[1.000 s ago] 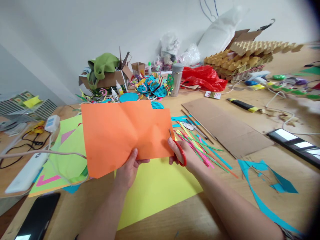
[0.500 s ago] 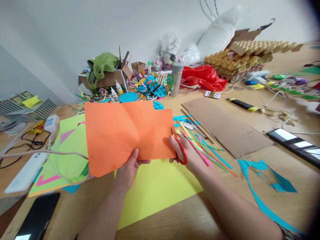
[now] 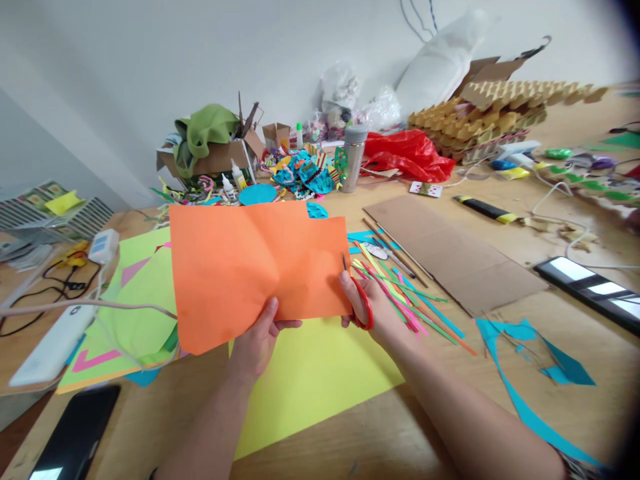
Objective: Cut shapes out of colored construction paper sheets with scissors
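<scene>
An orange sheet of paper [image 3: 235,267] is held up above the table, with a notch cut from its upper right corner. My left hand [image 3: 263,340] pinches its lower edge, thumb in front and fingers behind. In my right hand [image 3: 367,303] is a pair of scissors with red handles [image 3: 363,307]; the hand is closed round them at the sheet's right edge. A dark blade tip shows in front of the orange paper, and the other blade is hidden. Below the sheet lies a yellow sheet of paper [image 3: 310,387] on the table.
Thin coloured paper strips [image 3: 405,300] lie right of the orange sheet, beside flat cardboard [image 3: 450,253]. Blue paper scraps [image 3: 565,363] are at the right. A phone [image 3: 75,433] lies front left, near a white power bank [image 3: 53,347] and cables. A grey-lidded bottle [image 3: 354,160] stands behind.
Hardly anything differs. My right hand and the scissors have shifted very slightly at the sheet's right edge; my left hand keeps the same hold.
</scene>
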Demonstrator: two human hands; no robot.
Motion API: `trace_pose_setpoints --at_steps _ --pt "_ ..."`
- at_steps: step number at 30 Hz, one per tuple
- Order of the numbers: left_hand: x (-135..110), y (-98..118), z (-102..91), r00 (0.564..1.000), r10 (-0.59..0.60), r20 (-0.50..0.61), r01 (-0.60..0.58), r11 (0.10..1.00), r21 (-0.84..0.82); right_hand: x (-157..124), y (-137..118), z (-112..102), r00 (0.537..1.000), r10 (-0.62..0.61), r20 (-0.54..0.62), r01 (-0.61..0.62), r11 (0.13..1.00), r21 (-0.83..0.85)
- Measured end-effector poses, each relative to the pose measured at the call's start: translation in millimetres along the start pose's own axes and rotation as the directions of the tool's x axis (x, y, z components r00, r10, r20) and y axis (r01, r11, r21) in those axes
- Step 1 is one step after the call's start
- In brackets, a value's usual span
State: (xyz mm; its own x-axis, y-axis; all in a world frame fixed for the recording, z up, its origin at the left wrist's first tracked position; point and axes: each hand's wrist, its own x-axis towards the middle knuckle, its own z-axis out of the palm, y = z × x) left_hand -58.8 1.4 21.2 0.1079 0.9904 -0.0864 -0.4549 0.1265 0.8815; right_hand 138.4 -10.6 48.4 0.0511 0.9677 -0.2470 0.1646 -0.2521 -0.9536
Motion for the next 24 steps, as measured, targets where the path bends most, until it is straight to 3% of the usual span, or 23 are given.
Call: trace_pose_setpoints --at_steps 18,24 --pt "1.1 -0.1 0.9 1.0 -0.008 0.003 0.008 1.0 0.02 -1.7 -1.6 3.1 0.999 -0.009 -0.043 0.009 1.0 -0.001" --pt "0.1 0.4 0.4 1.0 -0.003 0.002 0.003 1.0 0.021 -1.0 -3.9 1.2 1.0 0.011 -0.02 -0.009 0.997 0.076"
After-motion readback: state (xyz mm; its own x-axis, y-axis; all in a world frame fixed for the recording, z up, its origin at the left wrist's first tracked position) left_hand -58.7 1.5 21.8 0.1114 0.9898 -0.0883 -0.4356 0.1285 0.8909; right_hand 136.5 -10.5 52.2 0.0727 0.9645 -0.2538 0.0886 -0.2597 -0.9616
